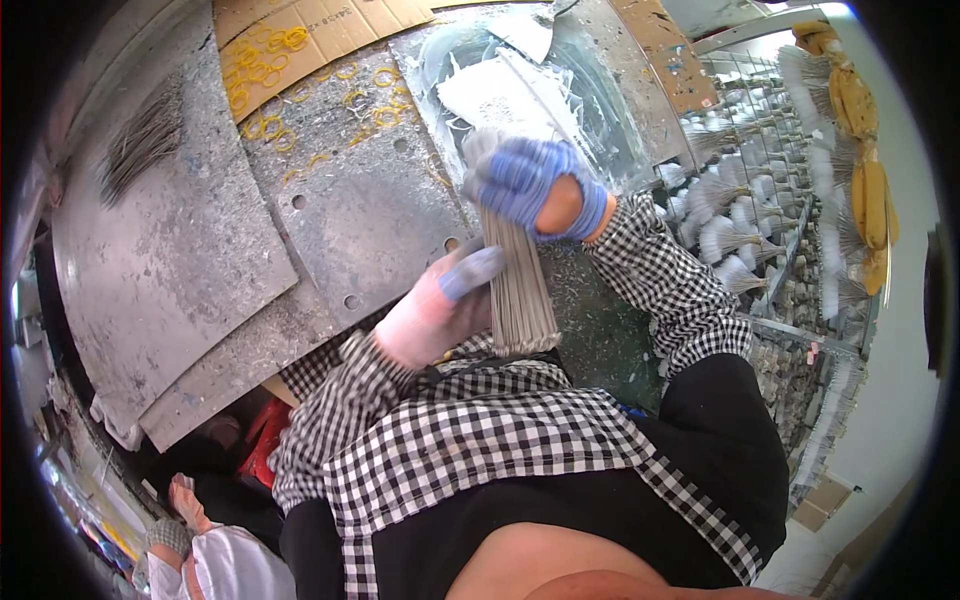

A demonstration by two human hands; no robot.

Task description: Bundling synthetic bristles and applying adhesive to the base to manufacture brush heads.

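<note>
A thick bundle of thin grey wire-like rods stands slanted in front of me, its cut ends toward my body. Wrapped round its upper part is my right hand, closed, in a blue striped glove with a bare patch at the back. My left hand, in a pinkish-white glove with blue fingertips, closes on the bundle's left side lower down; some of its fingers are hidden behind the rods. The bundle's far end looks pale and blurred. Just beyond it, white paste is spread on a smeared board.
Yellow rubber bands lie scattered on cardboard and the grey worktop. Loose grey rods rest on a metal sheet at left. A rack at right holds many white-tipped bundles. Another person's hand shows at lower left.
</note>
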